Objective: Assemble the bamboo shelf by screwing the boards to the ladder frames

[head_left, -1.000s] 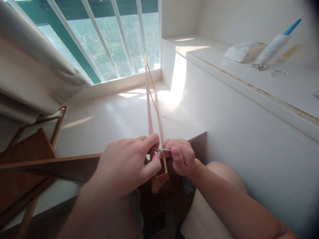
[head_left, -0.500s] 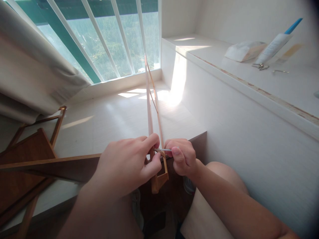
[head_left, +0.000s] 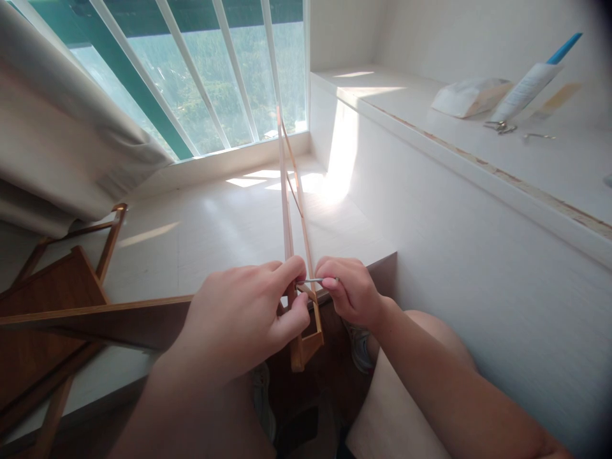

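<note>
A thin wooden frame [head_left: 290, 191] stands on edge in front of me, reaching toward the window. My left hand [head_left: 243, 312] is closed around its near end, thumb and fingers pinching the rails. My right hand [head_left: 349, 293] is closed on a small metal hex key [head_left: 310, 280], whose tip meets the frame right beside my left fingertips. A dark brown wooden board [head_left: 119, 319] lies across under both hands, over my knees.
More wooden frame parts and a brown panel [head_left: 52, 299] lie at the left. A curtain [head_left: 57, 140] hangs by the barred window. On the white ledge [head_left: 478, 159] at the right are a tube with a blue cap [head_left: 528, 83], a small bag [head_left: 468, 97] and metal bits [head_left: 500, 126].
My right hand has lifted slightly and turned at the wrist, and the hex key sits a little higher. My left hand and the frame have stayed still.
</note>
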A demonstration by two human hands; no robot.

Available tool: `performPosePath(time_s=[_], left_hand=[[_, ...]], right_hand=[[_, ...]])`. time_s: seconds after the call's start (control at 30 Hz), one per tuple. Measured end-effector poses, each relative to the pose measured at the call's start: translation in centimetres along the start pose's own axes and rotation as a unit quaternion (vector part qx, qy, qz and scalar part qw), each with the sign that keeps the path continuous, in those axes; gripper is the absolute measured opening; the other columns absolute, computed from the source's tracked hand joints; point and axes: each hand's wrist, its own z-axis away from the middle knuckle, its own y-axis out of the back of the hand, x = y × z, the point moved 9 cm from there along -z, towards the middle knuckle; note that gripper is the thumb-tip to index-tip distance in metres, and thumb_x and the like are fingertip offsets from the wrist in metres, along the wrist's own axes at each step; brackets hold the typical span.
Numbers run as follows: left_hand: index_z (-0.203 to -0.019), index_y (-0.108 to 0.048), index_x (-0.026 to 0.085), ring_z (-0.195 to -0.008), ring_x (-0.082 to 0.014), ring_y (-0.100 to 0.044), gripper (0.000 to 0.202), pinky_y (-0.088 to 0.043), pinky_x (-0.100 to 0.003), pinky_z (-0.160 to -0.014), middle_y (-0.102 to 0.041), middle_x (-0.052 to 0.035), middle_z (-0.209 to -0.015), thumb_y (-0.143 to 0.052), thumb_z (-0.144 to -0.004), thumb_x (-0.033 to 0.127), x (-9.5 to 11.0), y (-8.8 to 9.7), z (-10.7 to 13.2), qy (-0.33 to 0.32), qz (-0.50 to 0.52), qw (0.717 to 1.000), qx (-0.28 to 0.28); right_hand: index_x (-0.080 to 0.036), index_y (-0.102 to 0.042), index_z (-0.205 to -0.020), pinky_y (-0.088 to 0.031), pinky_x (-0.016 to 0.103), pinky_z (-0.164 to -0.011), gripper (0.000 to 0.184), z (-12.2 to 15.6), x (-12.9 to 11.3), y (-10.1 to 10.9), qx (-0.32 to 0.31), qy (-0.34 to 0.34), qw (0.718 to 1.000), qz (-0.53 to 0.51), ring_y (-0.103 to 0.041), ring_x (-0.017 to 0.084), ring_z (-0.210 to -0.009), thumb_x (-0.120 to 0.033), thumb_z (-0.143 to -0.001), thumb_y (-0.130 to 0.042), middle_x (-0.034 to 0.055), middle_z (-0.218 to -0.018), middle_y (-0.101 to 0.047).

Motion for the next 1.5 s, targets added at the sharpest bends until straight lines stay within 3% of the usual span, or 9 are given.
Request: performPosePath(time_s=[0.57, 1.5], left_hand=[[-0.097, -0.052, 0.033, -0.069, -0.0229, -0.064, 0.020, -0.022, -0.032, -0.056, -0.069, 0.0071, -0.082, -0.039, -0.093, 0.047, 0.1, 0.0, -0.1, -0.001, 0.009, 1.000, 0.001], [-0.098, -0.054, 0.032, -0.072, -0.0242, -0.065, 0.020, -0.023, -0.032, -0.057, -0.069, 0.0049, -0.083, -0.039, -0.093, 0.045, 0.3, 0.1, -0.1, 0.002, 0.015, 1.000, -0.014]], right_hand=[[-0.020, -0.052, -0.085, -0.037, 0.029, -0.059, 0.024, 0.3, -1.3, 0.5, 0.046, 0.059, 0.997, -0.005, -0.047, 0.015, -0.062, -0.031, -0.103, -0.041, 0.0042, -0.074, -0.055], [-0.020, -0.053, -0.083, -0.041, 0.030, -0.060, 0.028, 0.5, -0.1, -0.3, 0.050, 0.012, 0.996, -0.076, -0.052, 0.016, -0.065, -0.034, -0.103, -0.040, 0.0049, -0.075, -0.056]])
